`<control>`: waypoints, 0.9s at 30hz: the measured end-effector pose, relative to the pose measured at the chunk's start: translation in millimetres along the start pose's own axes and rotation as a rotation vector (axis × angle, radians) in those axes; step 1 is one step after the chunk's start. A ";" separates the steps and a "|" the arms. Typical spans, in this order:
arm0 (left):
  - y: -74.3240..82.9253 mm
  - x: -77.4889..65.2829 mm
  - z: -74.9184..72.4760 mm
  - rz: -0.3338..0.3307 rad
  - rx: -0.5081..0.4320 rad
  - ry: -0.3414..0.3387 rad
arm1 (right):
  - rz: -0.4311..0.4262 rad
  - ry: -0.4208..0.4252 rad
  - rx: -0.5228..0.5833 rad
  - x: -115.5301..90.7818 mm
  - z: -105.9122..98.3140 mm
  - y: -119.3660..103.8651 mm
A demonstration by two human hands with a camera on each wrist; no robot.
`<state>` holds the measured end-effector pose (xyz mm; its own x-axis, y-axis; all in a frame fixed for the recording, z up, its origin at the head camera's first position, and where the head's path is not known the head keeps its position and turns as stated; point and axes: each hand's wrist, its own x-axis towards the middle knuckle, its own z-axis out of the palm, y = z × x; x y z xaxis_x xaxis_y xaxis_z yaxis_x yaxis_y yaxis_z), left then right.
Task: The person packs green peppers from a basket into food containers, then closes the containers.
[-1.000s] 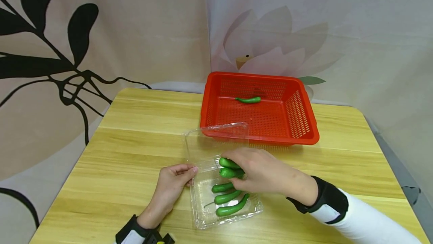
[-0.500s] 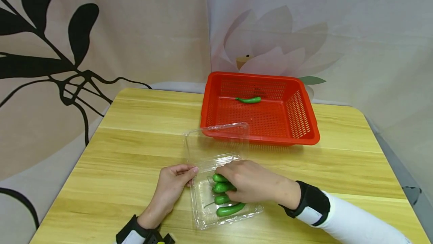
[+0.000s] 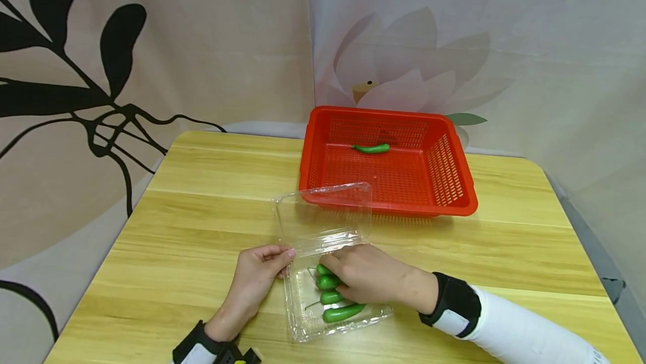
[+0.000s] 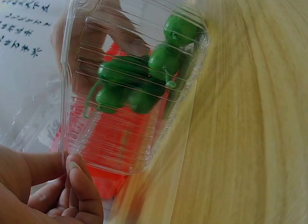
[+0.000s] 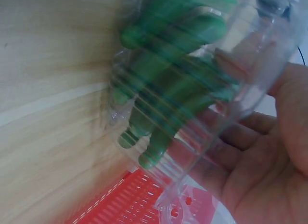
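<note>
A clear plastic clamshell box [image 3: 305,319] lies with its lid [image 3: 323,212] folded back, and my left hand [image 3: 254,277] pinches its left rim between thumb and fingers. My right hand [image 3: 373,275] reaches down inside the box from the right, fingers curled round a pair of green chili peppers [image 3: 328,281]. Below that pair, two more chili peppers [image 3: 342,313] lie in the box, their right ends partly under the hand. Through the ribbed wall in the left wrist view, stem ends of several peppers [image 4: 164,60] show. The right wrist view has peppers [image 5: 168,108] behind the plastic.
Behind the box stands a red plastic basket [image 3: 466,187] with one green chili pepper [image 3: 372,149] on its floor. The raised lid overlaps the basket's front left corner in the head view. A wood-grain table [image 3: 202,196] bears everything, with a printed cloth [image 3: 227,44] behind.
My right hand has moved down and slightly left with its chili peppers, into the box beside the others. The left hand stays on the rim; the basket has not moved.
</note>
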<state>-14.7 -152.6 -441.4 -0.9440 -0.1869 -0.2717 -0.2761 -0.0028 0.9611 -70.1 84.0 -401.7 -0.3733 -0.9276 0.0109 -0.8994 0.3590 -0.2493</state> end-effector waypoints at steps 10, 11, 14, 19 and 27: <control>1.1 -0.3 0.2 -0.013 0.000 0.005 | -0.014 0.016 -0.045 -0.7 1.0 -3.5; 1.1 -0.2 0.1 -0.013 -0.001 0.004 | -0.016 0.016 -0.047 -0.8 1.0 -3.7; 1.3 0.0 0.4 -0.014 -0.004 0.004 | -0.020 0.017 -0.059 -1.7 0.3 -3.6; 1.6 -0.4 0.4 -0.015 -0.004 0.005 | -0.013 0.016 -0.096 -3.0 -1.9 -3.0; 0.7 -0.7 0.0 -0.009 -0.005 0.001 | 0.001 0.008 -0.118 -3.8 -4.0 -2.7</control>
<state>-14.3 -152.5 -440.5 -0.9412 -0.1883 -0.2804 -0.2838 -0.0093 0.9588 -67.1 86.9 -397.1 -0.3760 -0.9264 0.0184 -0.9192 0.3704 -0.1340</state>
